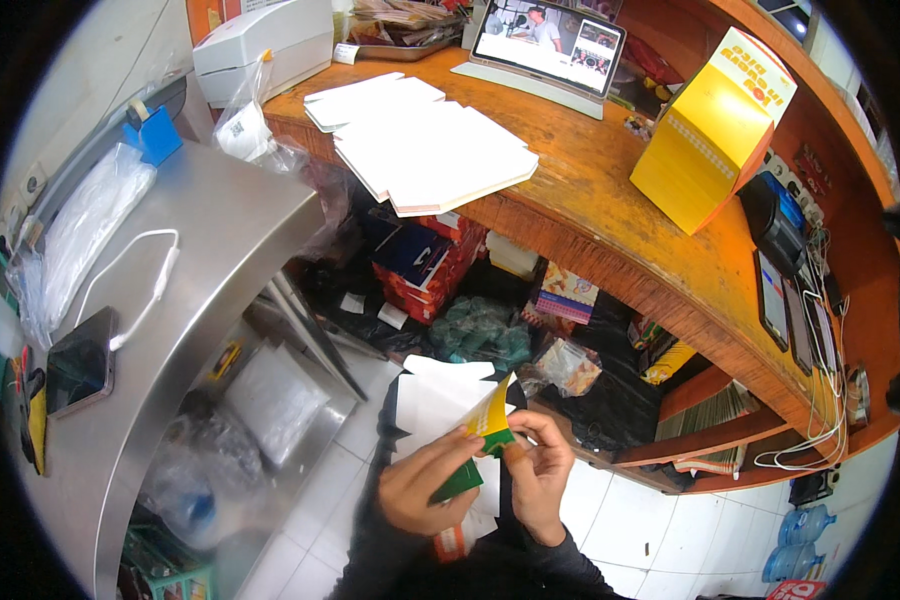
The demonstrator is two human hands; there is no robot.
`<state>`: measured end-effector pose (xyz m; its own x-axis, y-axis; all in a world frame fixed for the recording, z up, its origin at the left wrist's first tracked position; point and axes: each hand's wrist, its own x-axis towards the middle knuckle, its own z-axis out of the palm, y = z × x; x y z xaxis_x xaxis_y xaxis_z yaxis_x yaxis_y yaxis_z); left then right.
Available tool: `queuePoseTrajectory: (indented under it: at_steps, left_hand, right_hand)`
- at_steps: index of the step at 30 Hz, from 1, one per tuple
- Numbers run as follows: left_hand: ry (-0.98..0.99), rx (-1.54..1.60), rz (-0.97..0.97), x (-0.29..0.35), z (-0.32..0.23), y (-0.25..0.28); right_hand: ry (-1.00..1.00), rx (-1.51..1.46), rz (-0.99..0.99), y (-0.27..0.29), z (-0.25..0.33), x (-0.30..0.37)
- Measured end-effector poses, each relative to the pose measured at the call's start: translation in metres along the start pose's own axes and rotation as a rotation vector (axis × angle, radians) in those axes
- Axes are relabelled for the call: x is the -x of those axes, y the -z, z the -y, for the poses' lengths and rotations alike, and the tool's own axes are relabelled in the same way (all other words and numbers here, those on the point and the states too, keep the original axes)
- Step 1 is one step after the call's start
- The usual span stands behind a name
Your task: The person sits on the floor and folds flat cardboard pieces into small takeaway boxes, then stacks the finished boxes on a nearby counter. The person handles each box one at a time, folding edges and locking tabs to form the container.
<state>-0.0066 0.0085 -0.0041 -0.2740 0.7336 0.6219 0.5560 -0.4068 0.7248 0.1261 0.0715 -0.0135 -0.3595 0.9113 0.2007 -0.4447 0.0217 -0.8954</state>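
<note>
Low in front of me, over my lap, is a partly folded cardboard box [440, 398], with its plain white inside showing and its outer panels yellow and green. My left hand [422, 488] is closed on its left side, fingers lying across a green flap. On the other side, my right hand [540, 480] pinches the yellow and green end panel between thumb and fingers. Parts of the box lie hidden behind both hands. Flat white box blanks [435, 150] lie stacked on the wooden desk [610, 215] ahead.
A folded yellow box [715, 135] stands at the desk's right, near phones [773, 300] and cables. A tablet [550, 50] plays video at the back. To the left, a steel counter [220, 215] holds a phone [82, 362]. Cartons [425, 265] and bags fill the space below the desk.
</note>
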Motion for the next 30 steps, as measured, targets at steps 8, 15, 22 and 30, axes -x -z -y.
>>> queuePoseTrajectory:
  at_steps: [8, 15, 22, 30]
  left_hand:
    - [0.308, 0.367, -0.23, 0.009, 0.009, -0.001]
    - [0.378, 0.546, -0.207, 0.019, 0.02, 0.004]
    - [0.262, 0.47, -0.069, 0.012, 0.016, 0.01]
    - [0.158, 0.494, 0.097, 0.015, 0.026, 0.028]
  right_hand:
    - [0.036, 0.044, 0.15, 0.003, -0.008, -0.001]
    - [-0.178, -0.161, 0.22, -0.001, -0.022, 0.008]
    - [-0.117, 0.09, 0.205, 0.007, -0.013, 0.006]
    - [0.029, 0.213, -0.164, 0.0, -0.032, 0.012]
